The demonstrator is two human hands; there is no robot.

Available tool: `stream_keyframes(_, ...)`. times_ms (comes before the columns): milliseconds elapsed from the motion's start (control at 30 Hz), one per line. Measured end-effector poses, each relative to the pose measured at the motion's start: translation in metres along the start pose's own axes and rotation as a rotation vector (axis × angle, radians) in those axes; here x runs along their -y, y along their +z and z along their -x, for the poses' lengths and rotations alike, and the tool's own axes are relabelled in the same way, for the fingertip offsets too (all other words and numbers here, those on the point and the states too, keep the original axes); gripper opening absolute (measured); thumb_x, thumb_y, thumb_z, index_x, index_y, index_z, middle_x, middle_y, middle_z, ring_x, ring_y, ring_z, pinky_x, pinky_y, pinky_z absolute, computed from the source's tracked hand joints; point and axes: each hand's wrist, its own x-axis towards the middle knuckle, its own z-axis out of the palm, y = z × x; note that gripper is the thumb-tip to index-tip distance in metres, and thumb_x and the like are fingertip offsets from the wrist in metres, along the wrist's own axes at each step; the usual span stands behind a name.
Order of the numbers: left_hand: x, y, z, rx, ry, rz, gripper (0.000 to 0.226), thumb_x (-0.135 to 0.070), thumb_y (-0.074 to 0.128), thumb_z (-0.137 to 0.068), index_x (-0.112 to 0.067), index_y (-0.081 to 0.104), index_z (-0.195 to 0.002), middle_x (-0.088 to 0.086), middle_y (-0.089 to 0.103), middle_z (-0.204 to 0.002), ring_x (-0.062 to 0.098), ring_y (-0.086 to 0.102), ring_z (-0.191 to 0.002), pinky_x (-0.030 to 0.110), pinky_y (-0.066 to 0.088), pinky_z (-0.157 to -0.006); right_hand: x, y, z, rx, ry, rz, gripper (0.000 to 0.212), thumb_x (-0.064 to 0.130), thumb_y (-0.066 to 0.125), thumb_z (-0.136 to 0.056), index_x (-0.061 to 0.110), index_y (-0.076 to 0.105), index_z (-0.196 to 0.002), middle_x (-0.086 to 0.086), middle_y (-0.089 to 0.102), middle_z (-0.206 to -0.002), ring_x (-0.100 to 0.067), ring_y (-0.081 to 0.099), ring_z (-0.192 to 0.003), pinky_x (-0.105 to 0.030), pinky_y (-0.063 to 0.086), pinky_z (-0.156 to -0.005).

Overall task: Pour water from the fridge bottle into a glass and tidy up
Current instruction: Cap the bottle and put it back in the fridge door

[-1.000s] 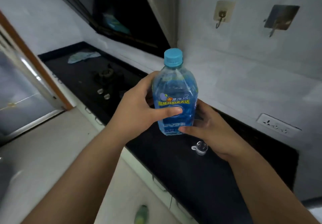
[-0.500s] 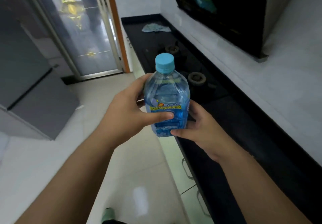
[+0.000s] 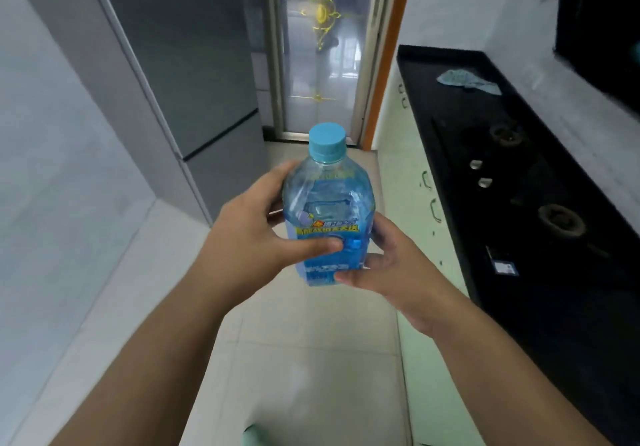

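We are holding a bottle (image 3: 329,210) up in front of us with both hands, over the pale floor (image 3: 304,352). Our left hand (image 3: 256,241) is wrapping round the left side of the bottle, with the thumb pressing across the front of the label. Our right hand (image 3: 388,262) is gripping the bottom right side, with the thumb lying along the lower edge. The bottle is standing upright, it is holding blue-looking water, and its blue cap (image 3: 327,142) is sitting on top. To our right a black counter (image 3: 554,272) is running along the wall, with stove burners (image 3: 561,220) set in it. Farther back on the counter a blue cloth (image 3: 467,81) is lying crumpled. To our left a tall grey fridge (image 3: 194,74) is standing with its doors closed. At the far end a glass door (image 3: 322,47) is shining.
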Motion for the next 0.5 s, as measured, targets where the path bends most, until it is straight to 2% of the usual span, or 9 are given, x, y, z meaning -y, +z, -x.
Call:
stream_keyframes(133, 0.037, -0.07, -0.004, -0.064, -0.007, -0.029, 0.094, -0.05, 0.091, -0.061, -0.038, 0.052, -0.146, -0.027, 0.07, -0.123, -0.006, 0.067, -0.113, 0.019, 0.056, -0.097, -0.002, 0.067, -0.055, 0.065, -0.017, -0.029, 0.079, -0.012, 0.077, -0.081, 0.03, 0.054, -0.143, 0.015, 0.058, -0.144, -0.024, 0.071, -0.116, -0.052, 0.055, -0.102)
stream_keyframes(233, 0.063, -0.112, -0.007, -0.1, -0.02, -0.034, 0.09, -0.045, 0.092, -0.063, -0.039, 0.053, -0.143, -0.026, 0.07, -0.122, -0.005, 0.067, -0.112, 0.018, 0.055, -0.098, -0.006, 0.108, -0.092, 0.125, -0.016, -0.042, 0.077, -0.013, 0.076, -0.081, 0.028, 0.054, -0.143, 0.012, 0.058, -0.145, -0.027, 0.071, -0.117, -0.054, 0.055, -0.102)
stream_keyframes(367, 0.091, -0.155, -0.014, -0.159, -0.058, -0.008, 0.085, -0.037, 0.093, -0.065, -0.04, 0.053, -0.139, -0.028, 0.07, -0.121, -0.005, 0.067, -0.113, 0.016, 0.054, -0.097, -0.006, 0.146, -0.136, 0.193, -0.002, -0.04, 0.079, -0.016, 0.076, -0.081, 0.027, 0.054, -0.143, 0.011, 0.058, -0.146, -0.028, 0.07, -0.117, -0.055, 0.056, -0.1)
stream_keyframes(500, 0.125, -0.187, -0.038, -0.217, -0.096, -0.028, 0.09, -0.034, 0.095, -0.066, -0.034, 0.052, -0.145, -0.024, 0.07, -0.123, -0.003, 0.067, -0.115, 0.018, 0.054, -0.099, -0.008, 0.172, -0.193, 0.26, 0.022, -0.031, 0.079, -0.016, 0.077, -0.08, 0.026, 0.054, -0.143, 0.011, 0.058, -0.146, -0.027, 0.071, -0.117, -0.053, 0.057, -0.099)
